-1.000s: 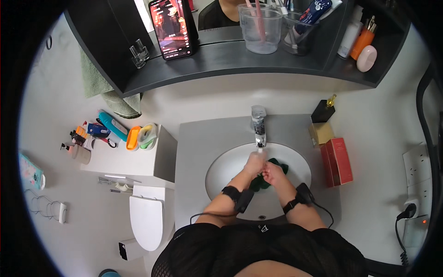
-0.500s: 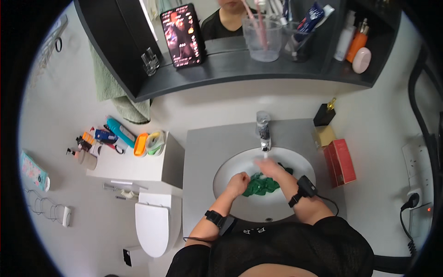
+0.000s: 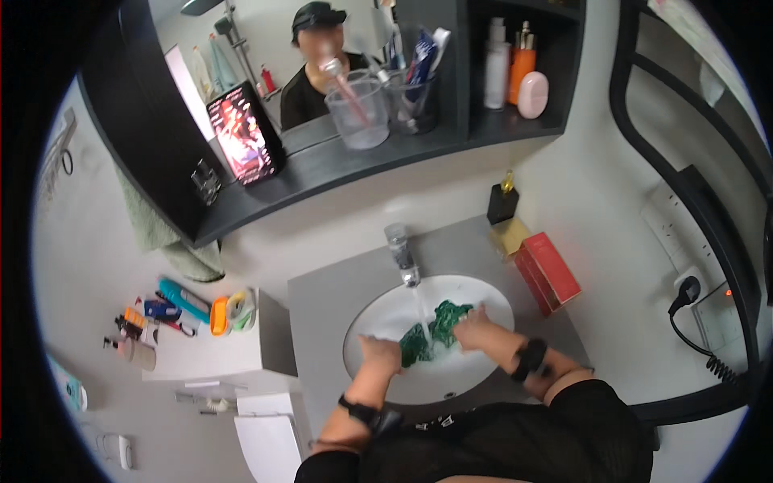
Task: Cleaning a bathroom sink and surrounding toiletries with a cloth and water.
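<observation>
A wet, crumpled green cloth [image 3: 443, 324] spreads across the white sink basin [image 3: 366, 326]. Water pours from the chrome faucet [image 3: 403, 256] onto its middle. At the cloth's left end, my left hand [image 3: 381, 352] is closed on the fabric, its fingertips partly hidden. My right hand [image 3: 477, 328] grips the other end, nearer the basin's right side. Both wrists wear black straps with small devices.
A red box [image 3: 547, 274], a gold box [image 3: 510, 239] and a black bottle [image 3: 502, 203] stand at the counter's back right. Above the sink runs a dark shelf [image 3: 310, 181] with a lit phone [image 3: 244, 137] and cups of toothbrushes. A white toilet [image 3: 270, 447] stands left.
My right hand has left the faucet area and now holds the cloth. A water stream now shows plainly. The cloth is spread wider between my hands, and the view has turned.
</observation>
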Demonstrator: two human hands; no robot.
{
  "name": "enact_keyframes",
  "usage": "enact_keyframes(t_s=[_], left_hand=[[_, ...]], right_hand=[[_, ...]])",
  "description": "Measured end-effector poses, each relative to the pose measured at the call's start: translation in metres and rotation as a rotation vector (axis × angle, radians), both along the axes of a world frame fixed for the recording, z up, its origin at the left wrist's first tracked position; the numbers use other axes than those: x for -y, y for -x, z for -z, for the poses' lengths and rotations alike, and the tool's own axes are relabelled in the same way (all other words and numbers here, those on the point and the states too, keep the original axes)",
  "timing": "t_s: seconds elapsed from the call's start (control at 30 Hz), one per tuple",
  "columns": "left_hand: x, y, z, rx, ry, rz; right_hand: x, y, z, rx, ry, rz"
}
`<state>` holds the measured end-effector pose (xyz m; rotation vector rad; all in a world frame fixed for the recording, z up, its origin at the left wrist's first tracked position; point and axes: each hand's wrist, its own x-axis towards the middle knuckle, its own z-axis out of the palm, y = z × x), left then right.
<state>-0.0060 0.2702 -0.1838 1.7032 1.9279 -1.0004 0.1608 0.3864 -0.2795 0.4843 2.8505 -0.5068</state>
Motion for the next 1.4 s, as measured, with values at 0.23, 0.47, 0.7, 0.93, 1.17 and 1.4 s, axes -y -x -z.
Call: enact_keyframes(t_s=[0.23,0.47,0.7,0.93,1.17,1.4], left_hand=[[0.048,0.026,0.051,0.410,-0.810,-0.351],[0.059,0.032,0.090,0.651,-1.020,-0.274],[0.068,0.023,0.059,0.596,-0.946,-0.398],[0.069,0.022,0.041,0.594,-0.908,-0.415],[0.073,0.019,0.039,0.558,-0.945,-0.371],[0.067,0.016,0.039,0.605,-0.976,-0.318]], right_hand=[[0.013,-0.004,-0.120,-0.703,0.895,0.355],[0.085,0.019,-0.280,-1.349,1.407,-0.933],[0.137,0.026,-0.307,-1.377,1.744,-1.123],[0.146,0.025,-0.309,-1.162,1.929,-1.153],[0.152,0.029,-0.310,-0.789,2.254,-1.147],[0.148,0.035,-0.319,-0.223,2.631,-0.904]])
